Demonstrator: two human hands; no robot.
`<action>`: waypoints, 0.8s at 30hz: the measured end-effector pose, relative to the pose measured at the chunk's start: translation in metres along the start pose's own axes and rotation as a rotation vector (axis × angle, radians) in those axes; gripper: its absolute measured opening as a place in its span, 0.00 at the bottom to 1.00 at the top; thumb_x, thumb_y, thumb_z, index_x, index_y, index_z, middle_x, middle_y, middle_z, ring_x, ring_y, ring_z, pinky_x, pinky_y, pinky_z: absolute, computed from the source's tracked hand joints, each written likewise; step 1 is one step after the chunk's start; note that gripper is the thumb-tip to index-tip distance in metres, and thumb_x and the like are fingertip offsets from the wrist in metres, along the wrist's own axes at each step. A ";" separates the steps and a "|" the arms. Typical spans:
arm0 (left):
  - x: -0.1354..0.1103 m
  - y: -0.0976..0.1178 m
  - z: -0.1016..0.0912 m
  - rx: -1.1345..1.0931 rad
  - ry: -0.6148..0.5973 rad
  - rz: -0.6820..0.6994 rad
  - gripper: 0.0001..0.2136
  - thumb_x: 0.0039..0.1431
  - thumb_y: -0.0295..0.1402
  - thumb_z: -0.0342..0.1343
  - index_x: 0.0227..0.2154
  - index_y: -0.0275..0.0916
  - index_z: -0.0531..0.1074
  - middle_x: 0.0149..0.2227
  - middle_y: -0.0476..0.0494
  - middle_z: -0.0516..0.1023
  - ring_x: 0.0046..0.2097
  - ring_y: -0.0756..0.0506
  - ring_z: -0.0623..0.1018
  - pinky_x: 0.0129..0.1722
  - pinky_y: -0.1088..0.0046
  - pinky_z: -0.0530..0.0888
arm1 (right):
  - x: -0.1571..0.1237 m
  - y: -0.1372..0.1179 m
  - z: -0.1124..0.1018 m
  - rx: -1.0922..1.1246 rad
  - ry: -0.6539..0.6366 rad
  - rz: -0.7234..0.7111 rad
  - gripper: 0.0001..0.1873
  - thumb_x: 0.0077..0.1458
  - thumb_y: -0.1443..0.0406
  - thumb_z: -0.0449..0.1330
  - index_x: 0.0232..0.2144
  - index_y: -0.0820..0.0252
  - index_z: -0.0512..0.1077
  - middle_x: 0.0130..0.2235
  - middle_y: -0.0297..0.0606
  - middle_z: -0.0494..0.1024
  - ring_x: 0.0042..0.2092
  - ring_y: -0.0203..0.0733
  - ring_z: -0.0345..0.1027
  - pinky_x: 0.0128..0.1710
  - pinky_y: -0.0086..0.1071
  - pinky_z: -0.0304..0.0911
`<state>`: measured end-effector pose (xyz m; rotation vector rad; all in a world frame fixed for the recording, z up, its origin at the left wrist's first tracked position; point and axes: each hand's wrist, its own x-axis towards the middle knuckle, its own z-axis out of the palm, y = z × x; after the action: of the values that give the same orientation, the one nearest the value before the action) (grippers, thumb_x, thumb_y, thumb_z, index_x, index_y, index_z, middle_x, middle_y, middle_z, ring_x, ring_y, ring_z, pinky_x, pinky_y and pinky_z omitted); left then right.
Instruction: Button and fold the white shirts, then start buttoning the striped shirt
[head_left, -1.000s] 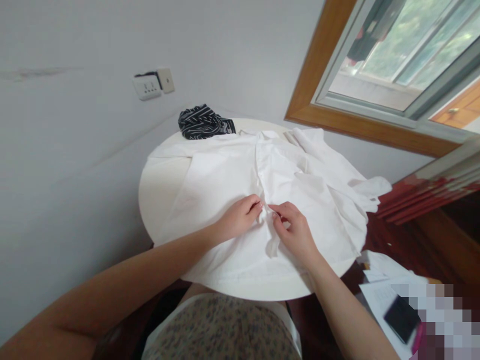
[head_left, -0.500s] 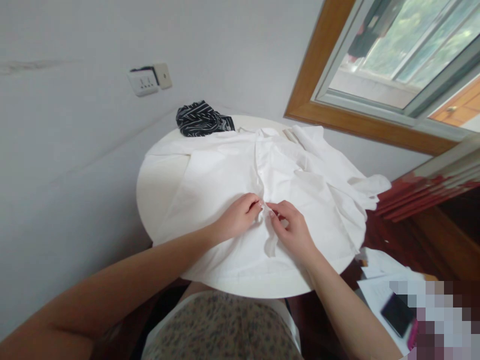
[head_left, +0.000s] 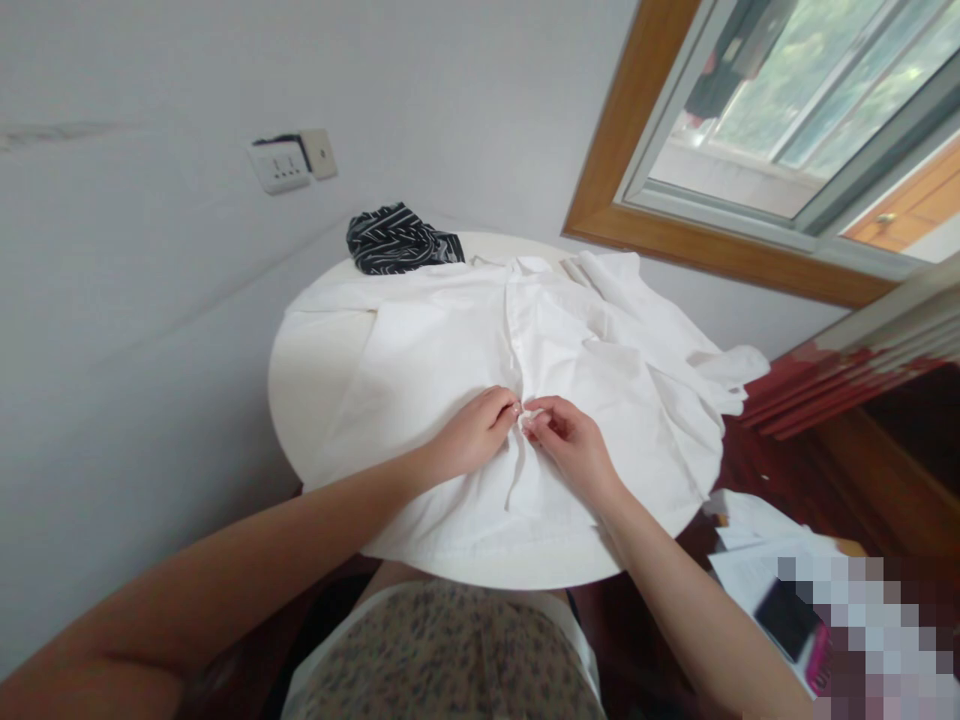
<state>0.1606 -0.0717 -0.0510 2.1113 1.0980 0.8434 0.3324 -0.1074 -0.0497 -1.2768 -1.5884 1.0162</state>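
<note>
Spread over a round white table (head_left: 311,395) is a white shirt (head_left: 435,370), its front placket running down the middle toward me. My left hand (head_left: 484,425) pinches the placket's edge from the left side. From the right, my right hand (head_left: 566,435) pinches the other front edge, thumb and forefinger close together. The fingertips of both hands nearly meet at the placket. Any button between them is too small to make out. Below the hands, the two front edges hang slightly loose on the tabletop.
A bunched black cloth with white stripes (head_left: 401,240) lies at the table's back left, near the wall socket (head_left: 281,165). A wood-framed window (head_left: 720,245) is at the upper right. Papers (head_left: 739,560) and a dark phone-like object (head_left: 787,618) lie low on the right.
My right hand has moved slightly left, closer to my left hand, bringing the shirt's two front edges together. My left hand stays nearly in place. The view has shifted a little.
</note>
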 end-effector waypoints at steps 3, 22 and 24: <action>0.000 0.001 0.000 0.013 0.004 0.008 0.09 0.63 0.31 0.41 0.29 0.40 0.63 0.33 0.46 0.71 0.39 0.46 0.71 0.43 0.68 0.68 | 0.001 -0.001 0.003 0.001 0.005 0.004 0.11 0.57 0.60 0.55 0.41 0.54 0.71 0.28 0.31 0.74 0.30 0.36 0.69 0.32 0.29 0.65; 0.002 0.000 0.000 -0.029 0.013 -0.045 0.06 0.58 0.33 0.48 0.27 0.39 0.64 0.27 0.51 0.67 0.32 0.48 0.68 0.34 0.71 0.64 | 0.004 0.000 0.012 -0.107 0.071 -0.136 0.12 0.53 0.64 0.57 0.42 0.56 0.69 0.33 0.33 0.70 0.31 0.34 0.65 0.30 0.27 0.63; 0.001 -0.002 0.000 -0.046 0.022 -0.036 0.05 0.58 0.32 0.48 0.27 0.39 0.64 0.27 0.51 0.66 0.32 0.49 0.68 0.33 0.71 0.63 | 0.002 -0.003 0.011 -0.085 0.071 -0.138 0.13 0.53 0.64 0.58 0.43 0.56 0.67 0.34 0.33 0.71 0.32 0.34 0.66 0.31 0.28 0.65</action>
<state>0.1603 -0.0694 -0.0525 2.0432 1.1144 0.8686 0.3212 -0.1068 -0.0501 -1.2282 -1.6556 0.8167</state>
